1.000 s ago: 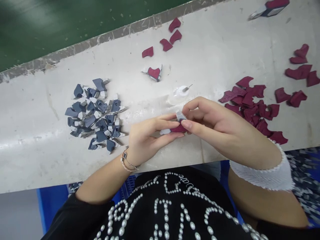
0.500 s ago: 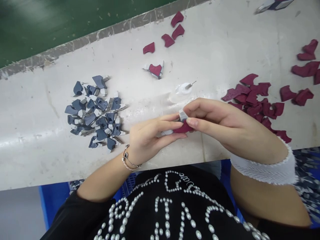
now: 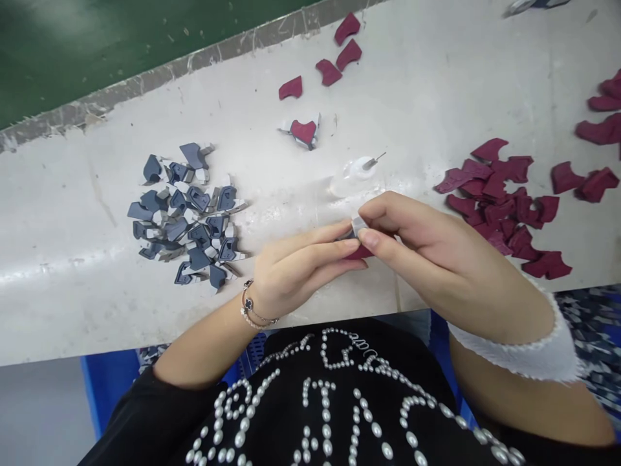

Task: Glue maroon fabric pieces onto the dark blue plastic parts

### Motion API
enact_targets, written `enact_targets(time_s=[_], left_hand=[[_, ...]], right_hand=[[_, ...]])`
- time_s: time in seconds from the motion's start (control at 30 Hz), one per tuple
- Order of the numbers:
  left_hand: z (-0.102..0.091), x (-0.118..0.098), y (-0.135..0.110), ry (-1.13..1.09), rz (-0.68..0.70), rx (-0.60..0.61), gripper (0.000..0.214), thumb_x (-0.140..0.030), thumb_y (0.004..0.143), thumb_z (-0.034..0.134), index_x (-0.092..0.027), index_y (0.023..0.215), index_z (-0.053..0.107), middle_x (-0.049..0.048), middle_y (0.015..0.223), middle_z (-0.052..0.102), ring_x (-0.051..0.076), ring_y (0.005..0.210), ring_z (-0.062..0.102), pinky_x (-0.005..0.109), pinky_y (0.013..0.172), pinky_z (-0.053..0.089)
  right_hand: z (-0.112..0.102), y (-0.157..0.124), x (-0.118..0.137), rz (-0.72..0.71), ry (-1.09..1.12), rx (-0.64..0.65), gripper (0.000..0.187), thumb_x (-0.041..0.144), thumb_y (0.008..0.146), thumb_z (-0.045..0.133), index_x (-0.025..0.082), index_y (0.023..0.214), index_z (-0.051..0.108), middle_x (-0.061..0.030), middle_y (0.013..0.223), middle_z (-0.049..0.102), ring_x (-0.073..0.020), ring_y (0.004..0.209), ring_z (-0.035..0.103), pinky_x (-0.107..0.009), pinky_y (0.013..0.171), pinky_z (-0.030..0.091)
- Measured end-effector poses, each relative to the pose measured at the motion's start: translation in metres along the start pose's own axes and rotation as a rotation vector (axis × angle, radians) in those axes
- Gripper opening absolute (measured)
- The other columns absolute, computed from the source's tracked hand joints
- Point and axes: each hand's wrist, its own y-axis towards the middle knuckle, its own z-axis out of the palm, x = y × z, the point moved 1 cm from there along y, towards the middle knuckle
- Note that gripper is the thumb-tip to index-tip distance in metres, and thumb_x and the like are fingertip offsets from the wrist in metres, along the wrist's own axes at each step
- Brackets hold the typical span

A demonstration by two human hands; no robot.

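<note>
Both of my hands meet over the front edge of the white worktable (image 3: pixel 72 304). My left hand (image 3: pixel 295 268) pinches a small dark red piece (image 3: pixel 358 253) between thumb and fingers. My right hand (image 3: pixel 422 243) is closed on the same piece and on a small grey-white plastic part (image 3: pixel 358 224) pressed against it. Most of the piece is hidden by my fingers. A small clear glue bottle (image 3: pixel 352 175) with a metal needle tip lies just behind my hands.
A heap of blue-grey plastic parts (image 3: pixel 187 217) lies to the left. Dark red pieces (image 3: pixel 504 200) are piled at the right, with a few more (image 3: pixel 330 71) at the back. One joined red and grey part (image 3: pixel 303 131) lies mid-table. Blue crates (image 3: pixel 109 388) sit below the table edge.
My fingers have closed tighter round the red piece, hiding its white end that showed before. The view has shifted slightly; the hands stay in the same spot.
</note>
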Motion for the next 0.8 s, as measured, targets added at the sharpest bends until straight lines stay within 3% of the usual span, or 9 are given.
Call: enact_targets(time_s=[0.17, 0.3, 0.4, 0.6, 0.8], left_hand=[[0.0, 0.0, -0.004, -0.111, -0.085, -0.042, 0.054, -0.01, 0.078, 0.078, -0.029, 0.126, 0.064, 0.002, 0.125, 0.073, 0.016, 0.103, 0.075, 0.024, 0.09, 0.066], [0.002, 0.0, -0.003, -0.217, -0.238, -0.119, 0.059, -0.017, 0.074, 0.083, -0.027, 0.127, 0.059, 0.0022, 0.114, 0.075, 0.017, 0.102, 0.075, 0.026, 0.088, 0.066], [0.001, -0.002, 0.002, -0.25, -0.355, 0.01, 0.057, -0.025, 0.075, 0.083, -0.021, 0.126, 0.058, 0.0042, 0.109, 0.076, 0.016, 0.097, 0.076, 0.025, 0.088, 0.065], [-0.006, -0.004, 0.009, -0.013, -0.291, 0.28, 0.028, -0.033, 0.088, 0.071, -0.014, 0.108, 0.067, 0.0053, 0.092, 0.079, 0.012, 0.073, 0.073, 0.021, 0.067, 0.058], [-0.007, -0.006, 0.007, -0.033, -0.313, 0.285, 0.019, -0.032, 0.09, 0.069, -0.017, 0.1, 0.068, 0.0022, 0.082, 0.077, 0.012, 0.067, 0.069, 0.023, 0.063, 0.053]], right_hand=[[-0.001, -0.007, 0.001, -0.104, -0.039, -0.001, 0.019, 0.037, 0.104, 0.045, 0.022, 0.112, 0.051, 0.0025, 0.086, 0.059, -0.0062, 0.075, 0.056, -0.019, 0.062, 0.043], [-0.004, -0.011, 0.001, -0.152, -0.17, 0.034, 0.02, 0.031, 0.104, 0.043, 0.023, 0.122, 0.045, -0.0004, 0.098, 0.06, -0.0087, 0.085, 0.06, -0.02, 0.068, 0.047], [-0.009, -0.012, 0.003, -0.241, -0.3, 0.02, 0.019, 0.022, 0.102, 0.045, 0.023, 0.121, 0.047, -0.0012, 0.102, 0.06, -0.009, 0.085, 0.06, -0.02, 0.07, 0.048], [-0.013, -0.016, -0.001, -0.294, -0.422, 0.062, 0.028, 0.021, 0.101, 0.047, 0.024, 0.128, 0.048, 0.0006, 0.115, 0.062, -0.009, 0.097, 0.061, -0.02, 0.081, 0.049], [-0.014, -0.018, -0.005, -0.353, -0.471, 0.119, 0.027, 0.019, 0.101, 0.047, 0.024, 0.127, 0.049, 0.0, 0.11, 0.061, -0.0083, 0.096, 0.059, -0.018, 0.079, 0.048]])
